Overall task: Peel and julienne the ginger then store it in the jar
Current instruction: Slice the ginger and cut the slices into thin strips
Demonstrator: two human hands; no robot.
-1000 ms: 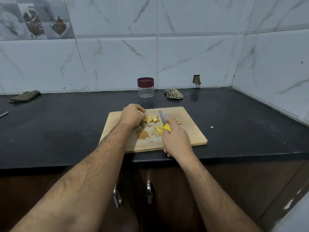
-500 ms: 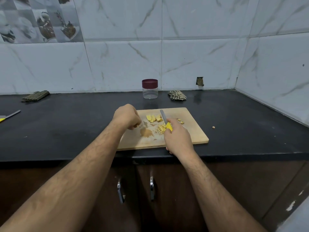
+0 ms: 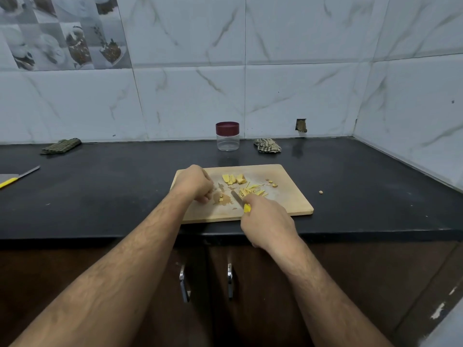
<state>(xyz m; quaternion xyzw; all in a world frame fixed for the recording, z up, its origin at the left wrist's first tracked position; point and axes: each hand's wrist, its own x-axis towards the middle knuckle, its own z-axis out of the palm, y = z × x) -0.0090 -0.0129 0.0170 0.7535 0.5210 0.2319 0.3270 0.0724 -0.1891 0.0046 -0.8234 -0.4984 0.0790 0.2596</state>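
A wooden cutting board lies on the black counter. On it are ginger slices, a heap of julienned strips and a brown pile of peel. My left hand is curled at the board's left side, fingertips down beside the peel, pinching a small yellow ginger piece that is mostly hidden. My right hand grips a yellow-handled knife; its blade points up-left toward my left fingers. The clear jar with its maroon lid on stands behind the board.
A second yellow-handled knife lies at the far left. A folded green cloth and a crumpled cloth sit against the back wall. A stray ginger bit lies right of the board. A tiled wall closes off the right.
My left hand left the ginger slices and drew back to the board's front left. The knife swung from beside the strips to point at the peel pile.
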